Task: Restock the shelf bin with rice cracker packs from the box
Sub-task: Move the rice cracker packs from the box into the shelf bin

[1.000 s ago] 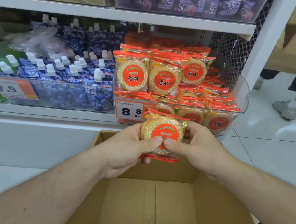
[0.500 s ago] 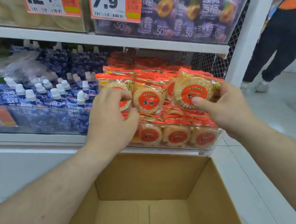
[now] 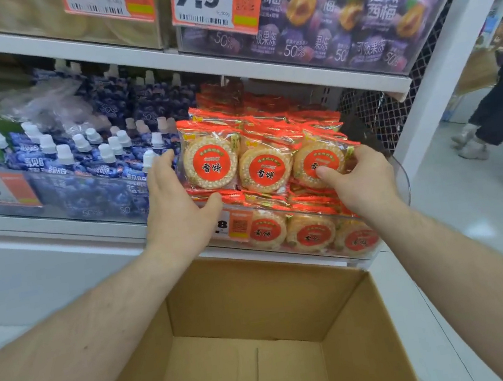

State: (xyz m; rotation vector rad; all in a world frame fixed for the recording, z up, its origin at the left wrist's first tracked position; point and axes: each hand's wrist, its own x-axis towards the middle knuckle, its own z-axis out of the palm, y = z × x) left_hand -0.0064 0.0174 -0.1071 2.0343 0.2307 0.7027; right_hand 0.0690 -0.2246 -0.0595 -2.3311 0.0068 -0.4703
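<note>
The right hand (image 3: 367,181) pinches a rice cracker pack (image 3: 320,162) at the top row's three o'clock end; the left hand (image 3: 174,200), fingers straight, presses the nine o'clock pack. The clear shelf bin (image 3: 402,177) is heaped high. The box (image 3: 350,321) at six o'clock shows only bare cardboard, so restocking seems nearly finished. Packs are round, orange-labelled, glossy.

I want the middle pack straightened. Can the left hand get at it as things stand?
Probably yes: the left hand rests open beside the leftmost pack, and nothing covers the middle pack front.
</note>
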